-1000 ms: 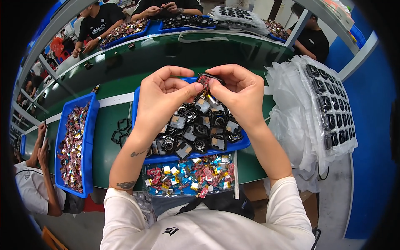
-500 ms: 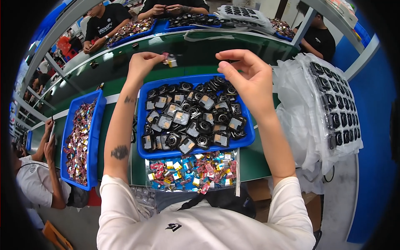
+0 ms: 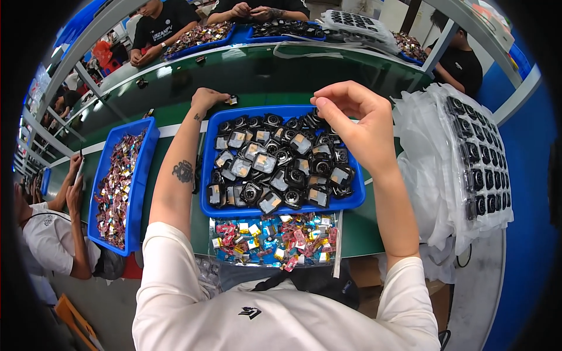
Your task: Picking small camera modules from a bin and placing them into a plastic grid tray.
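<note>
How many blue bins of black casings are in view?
2: the near bin at the picture's centre, and the far bin near its top, across the green worktop. Others may be hidden.

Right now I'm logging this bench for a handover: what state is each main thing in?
Left hand: fingertips at a small part, grip unclear
Right hand: fingers bent, grip unclear
Front blue tray: full
Black casings: loosely heaped, some grey side up
Small mixed parts nearest the person: loosely spread
Left blue tray: full
White wrapping: rumpled
Black pieces at right: in rows
</note>
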Demonstrator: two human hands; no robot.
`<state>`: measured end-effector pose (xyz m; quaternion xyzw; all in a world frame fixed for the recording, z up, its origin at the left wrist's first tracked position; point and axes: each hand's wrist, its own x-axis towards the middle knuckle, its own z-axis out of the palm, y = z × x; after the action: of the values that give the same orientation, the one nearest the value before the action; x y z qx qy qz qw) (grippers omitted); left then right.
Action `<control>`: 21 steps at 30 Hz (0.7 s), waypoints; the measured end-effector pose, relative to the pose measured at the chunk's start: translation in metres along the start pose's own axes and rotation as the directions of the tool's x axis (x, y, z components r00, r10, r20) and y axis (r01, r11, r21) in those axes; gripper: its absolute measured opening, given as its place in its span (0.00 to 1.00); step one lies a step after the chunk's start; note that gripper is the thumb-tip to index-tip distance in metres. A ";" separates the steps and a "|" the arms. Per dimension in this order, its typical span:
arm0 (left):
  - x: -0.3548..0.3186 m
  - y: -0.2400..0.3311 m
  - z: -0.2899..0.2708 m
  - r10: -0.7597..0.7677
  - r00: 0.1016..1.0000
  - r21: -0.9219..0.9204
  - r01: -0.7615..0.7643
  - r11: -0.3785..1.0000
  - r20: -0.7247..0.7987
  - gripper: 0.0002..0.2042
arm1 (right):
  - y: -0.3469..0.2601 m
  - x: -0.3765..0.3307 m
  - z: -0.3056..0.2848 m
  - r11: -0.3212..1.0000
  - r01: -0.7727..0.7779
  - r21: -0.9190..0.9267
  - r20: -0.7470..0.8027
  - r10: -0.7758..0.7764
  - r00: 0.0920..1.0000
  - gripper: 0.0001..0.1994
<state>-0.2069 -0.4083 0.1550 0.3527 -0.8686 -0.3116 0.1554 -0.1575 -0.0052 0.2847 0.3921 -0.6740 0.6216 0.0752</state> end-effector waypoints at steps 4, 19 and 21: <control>-0.032 0.014 -0.014 0.188 0.959 -0.287 -0.246 0.926 -0.213 0.23 | 0.004 0.000 -0.003 1.000 0.003 -0.013 -0.008 -0.003 1.000 0.05; -0.260 0.018 -0.088 0.412 0.885 -0.550 -0.460 0.697 -0.218 0.20 | 0.010 -0.004 0.008 0.992 0.070 -0.103 0.223 -0.046 0.974 0.07; -0.279 0.005 -0.089 0.471 0.865 -0.508 -0.488 0.710 -0.172 0.20 | 0.009 -0.007 0.011 0.992 0.067 -0.106 0.249 -0.038 0.968 0.07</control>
<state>0.0298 -0.2458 0.2118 0.0621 -0.8054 -0.4847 0.3354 -0.1541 -0.0126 0.2714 0.4791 -0.7018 0.5264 0.0295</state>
